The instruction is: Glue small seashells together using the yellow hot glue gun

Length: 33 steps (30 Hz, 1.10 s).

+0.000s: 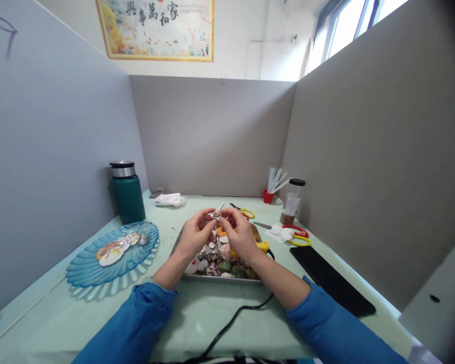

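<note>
Above a metal tray [227, 279], my left hand [195, 232] and my right hand [240, 235] meet fingertip to fingertip. Both pinch a small white-and-brown piece [217, 215] that looks like a shell; its details are too small to make out. Shells and stones [225, 266] of many colours fill the tray below, partly hidden by my hands. A yellow glue gun [263, 246] lies at the tray's right side, mostly behind my right hand and wrist, and its black cord [237, 316] runs to the table's front edge.
To the left, a blue scalloped plate [79, 268] holds several shells, with a green flask [128, 197] behind it. On the right are scissors [299, 237], a lidded jar [292, 202], a red cup [268, 196] of glue sticks and a black phone-like slab [331, 280]. Grey partitions [212, 131] enclose the table.
</note>
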### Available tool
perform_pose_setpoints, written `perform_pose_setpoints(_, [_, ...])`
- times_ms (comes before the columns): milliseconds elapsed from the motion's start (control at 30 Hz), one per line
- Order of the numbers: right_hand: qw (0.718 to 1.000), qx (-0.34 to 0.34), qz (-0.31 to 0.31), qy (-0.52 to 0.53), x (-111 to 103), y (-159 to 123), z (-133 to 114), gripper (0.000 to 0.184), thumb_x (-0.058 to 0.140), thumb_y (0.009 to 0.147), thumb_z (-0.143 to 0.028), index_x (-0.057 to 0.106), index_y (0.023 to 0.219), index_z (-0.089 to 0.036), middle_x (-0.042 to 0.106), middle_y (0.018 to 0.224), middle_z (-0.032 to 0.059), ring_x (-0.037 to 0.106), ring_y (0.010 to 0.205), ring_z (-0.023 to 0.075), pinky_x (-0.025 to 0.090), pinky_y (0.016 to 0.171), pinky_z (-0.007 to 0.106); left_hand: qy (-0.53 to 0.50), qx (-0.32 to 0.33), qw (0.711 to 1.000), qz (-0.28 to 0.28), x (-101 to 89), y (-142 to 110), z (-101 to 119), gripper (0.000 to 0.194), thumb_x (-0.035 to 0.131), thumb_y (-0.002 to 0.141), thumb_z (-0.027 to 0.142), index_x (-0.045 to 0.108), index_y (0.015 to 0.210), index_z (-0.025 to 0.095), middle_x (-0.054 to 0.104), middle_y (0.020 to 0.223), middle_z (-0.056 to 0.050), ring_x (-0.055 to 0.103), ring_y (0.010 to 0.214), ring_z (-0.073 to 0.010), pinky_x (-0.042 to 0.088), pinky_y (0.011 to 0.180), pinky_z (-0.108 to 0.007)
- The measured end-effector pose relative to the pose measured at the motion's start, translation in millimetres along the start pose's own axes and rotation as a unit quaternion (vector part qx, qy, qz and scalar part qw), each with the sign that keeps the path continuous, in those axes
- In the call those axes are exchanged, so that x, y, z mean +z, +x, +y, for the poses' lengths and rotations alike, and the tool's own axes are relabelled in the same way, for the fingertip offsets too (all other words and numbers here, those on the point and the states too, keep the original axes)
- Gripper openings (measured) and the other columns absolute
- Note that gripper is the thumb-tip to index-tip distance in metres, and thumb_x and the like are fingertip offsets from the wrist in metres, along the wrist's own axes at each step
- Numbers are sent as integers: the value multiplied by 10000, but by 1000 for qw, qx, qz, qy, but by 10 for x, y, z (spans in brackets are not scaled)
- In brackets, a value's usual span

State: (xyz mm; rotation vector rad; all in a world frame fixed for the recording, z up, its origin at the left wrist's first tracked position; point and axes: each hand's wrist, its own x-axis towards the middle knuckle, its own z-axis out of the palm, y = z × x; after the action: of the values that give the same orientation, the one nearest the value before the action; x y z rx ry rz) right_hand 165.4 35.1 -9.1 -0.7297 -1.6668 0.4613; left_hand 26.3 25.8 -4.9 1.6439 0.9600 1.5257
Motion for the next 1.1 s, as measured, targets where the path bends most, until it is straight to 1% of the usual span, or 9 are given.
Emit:
perform_pose_setpoints(200, [1000, -16, 1, -19, -2, 1, 3, 164, 469, 855, -216, 566, 985, -192, 601, 934, 55, 563, 797, 160, 466, 719, 276, -1, 5, 1000, -5, -10, -4, 20, 348, 569, 778, 347, 553, 1076, 168, 566, 716, 17, 504, 435, -59, 379, 391, -167])
perform_pose_setpoints(400, [1000, -17, -6, -16, 4, 0, 15, 171, 464, 858, -209, 569, 991, -189, 602, 934, 56, 564, 823, 164, 465, 721, 271, -1, 5, 1000, -2, -6, -4, 41, 318, 575, 772, 338, 580, 1033, 157, 596, 690, 8, 493, 423, -59, 368, 379, -160])
perform_pose_setpoints(567, [1000, -13, -10, -12, 2, -6, 12, 170, 463, 859, -205, 573, 989, -191, 602, 937, 55, 565, 818, 164, 464, 718, 271, -5, -9, 1000, 10, -1, -7, 67, 311, 597, 750, 331, 604, 994, 138, 568, 558, 36, 476, 397, -70, 362, 372, -165])
perform_pose_setpoints(667, [1000, -15, -12, -11, 0, -10, 9, 164, 464, 861, -209, 575, 981, -191, 601, 931, 55, 565, 817, 165, 465, 721, 273, -6, -9, 1000, 10, -5, -5, 68, 293, 598, 750, 313, 606, 978, 130, 548, 516, 47, 476, 397, -75, 370, 387, -171])
perform_pose_setpoints(933, [1000, -16, -13, -7, -3, 1, 17, 152, 459, 863, -212, 575, 958, -192, 604, 912, 53, 568, 808, 165, 470, 710, 276, 6, -2, 1000, 12, -8, -2, 55, 270, 594, 754, 308, 608, 958, 132, 544, 506, 49, 475, 398, -79, 375, 389, -174])
perform_pose_setpoints(1100, [1000, -8, -14, -10, 2, -3, 36, 155, 455, 865, -212, 567, 971, -195, 605, 928, 55, 569, 821, 168, 468, 723, 281, 33, 16, 999, 17, -15, -10, 39, 274, 584, 770, 316, 628, 983, 149, 570, 560, 32, 477, 409, -69, 377, 397, -167])
